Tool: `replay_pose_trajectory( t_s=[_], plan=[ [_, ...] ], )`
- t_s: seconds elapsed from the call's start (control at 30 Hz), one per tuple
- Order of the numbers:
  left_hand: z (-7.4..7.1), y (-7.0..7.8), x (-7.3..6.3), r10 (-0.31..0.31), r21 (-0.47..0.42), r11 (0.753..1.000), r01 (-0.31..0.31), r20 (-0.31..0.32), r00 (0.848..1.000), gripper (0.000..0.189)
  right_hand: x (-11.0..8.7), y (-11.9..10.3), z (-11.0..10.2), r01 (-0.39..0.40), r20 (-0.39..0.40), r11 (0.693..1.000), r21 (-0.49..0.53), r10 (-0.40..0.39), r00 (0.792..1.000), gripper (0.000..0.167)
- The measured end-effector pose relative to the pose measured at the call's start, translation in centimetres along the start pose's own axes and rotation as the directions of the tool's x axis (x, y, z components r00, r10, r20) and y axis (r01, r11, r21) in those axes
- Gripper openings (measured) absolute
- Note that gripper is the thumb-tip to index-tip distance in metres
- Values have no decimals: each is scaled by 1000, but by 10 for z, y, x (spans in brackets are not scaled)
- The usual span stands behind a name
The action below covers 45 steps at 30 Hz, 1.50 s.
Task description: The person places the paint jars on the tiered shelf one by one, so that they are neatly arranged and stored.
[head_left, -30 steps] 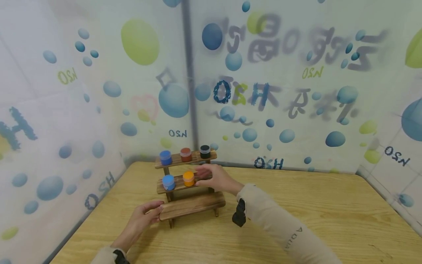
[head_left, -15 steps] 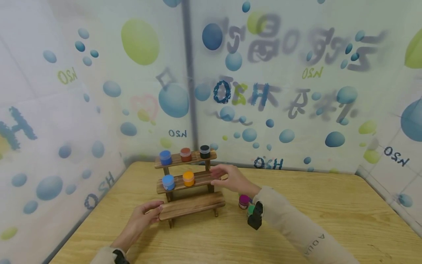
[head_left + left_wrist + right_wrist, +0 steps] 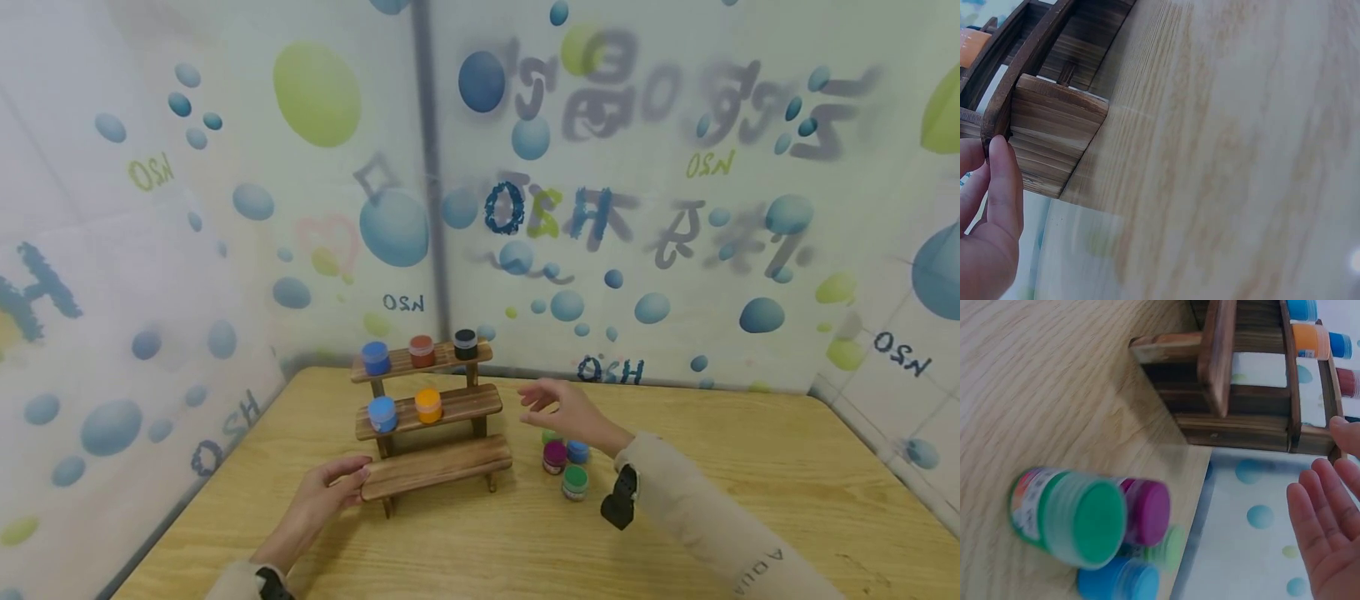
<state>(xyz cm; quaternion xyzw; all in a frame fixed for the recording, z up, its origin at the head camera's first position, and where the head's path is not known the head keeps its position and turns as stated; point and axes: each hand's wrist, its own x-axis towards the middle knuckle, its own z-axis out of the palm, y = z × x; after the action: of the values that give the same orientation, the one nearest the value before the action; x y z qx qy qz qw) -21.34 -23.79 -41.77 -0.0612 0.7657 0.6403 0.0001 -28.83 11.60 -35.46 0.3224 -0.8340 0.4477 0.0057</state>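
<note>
A three-tier wooden display rack (image 3: 437, 469) stands on the table, its bottom step bare. My left hand (image 3: 322, 497) pinches the left end of that bottom step between thumb and fingers, as the left wrist view confirms. On the middle step sit a light blue paint pot (image 3: 382, 414) and an orange paint pot (image 3: 428, 406). The top step carries a dark blue pot (image 3: 376, 358), a red-brown pot (image 3: 422, 351) and a black pot (image 3: 466, 344). My right hand (image 3: 573, 414) hovers right of the rack, fingers loosely bent and holding nothing.
Several paint pots cluster on the table right of the rack: a green one (image 3: 575, 482), a purple one (image 3: 555, 457), a blue one (image 3: 577, 452) and a light green one (image 3: 551, 436), partly hidden. A patterned curtain (image 3: 675, 250) hangs behind the table (image 3: 712, 467).
From beside the orange pot on the middle step, my right hand has moved right, away from the rack. The loose pots have come into sight beneath it. My left hand stays put.
</note>
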Motion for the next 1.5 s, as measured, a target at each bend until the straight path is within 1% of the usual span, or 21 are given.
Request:
replay_pose_trajectory(
  t_s=[0.13,0.37,0.5,0.63,0.93,1.1,1.17,1.23,1.33,1.4,1.43,1.5],
  plan=[
    [0,0,0,-5,8,1000,5,-3,1000,36,-10,10,-5,-23,-22,1000,-8,23,999,33],
    [0,0,0,-8,6,1000,8,-1,1000,37,-23,26,-11,-41,-58,998,-45,38,998,34],
    [0,0,0,-4,12,1000,4,-1,1000,37,-30,32,-14,-75,-62,997,-25,74,995,35],
    [0,0,0,-3,16,1000,3,-3,1000,37,-35,37,-16,-130,-78,992,-7,129,989,36],
    [0,0,0,0,10,1000,0,1,1000,37,-43,51,-21,-199,-103,980,-28,195,975,38],
    [0,0,0,-11,7,1000,11,-3,1000,37,-48,55,-22,-224,-119,974,-27,219,968,38],
    [0,0,0,-12,6,1000,12,-5,1000,37,-50,46,-23,-232,-120,973,-20,228,966,35],
    [0,0,0,-12,5,1000,12,-5,1000,37,-50,50,-23,-241,-121,970,-18,237,964,36],
    [0,0,0,-13,9,1000,13,-8,1000,37,-51,53,-22,-284,-123,959,-12,280,952,38],
    [0,0,0,-15,14,1000,15,-7,1000,37,-50,67,-21,-312,-134,950,-6,308,942,41],
    [0,0,0,-15,15,1000,15,-6,1000,37,-50,68,-21,-325,-139,946,-6,321,937,41],
    [0,0,0,-17,15,1000,17,-4,1000,37,-51,70,-20,-335,-142,942,-12,330,933,42]
  ],
)
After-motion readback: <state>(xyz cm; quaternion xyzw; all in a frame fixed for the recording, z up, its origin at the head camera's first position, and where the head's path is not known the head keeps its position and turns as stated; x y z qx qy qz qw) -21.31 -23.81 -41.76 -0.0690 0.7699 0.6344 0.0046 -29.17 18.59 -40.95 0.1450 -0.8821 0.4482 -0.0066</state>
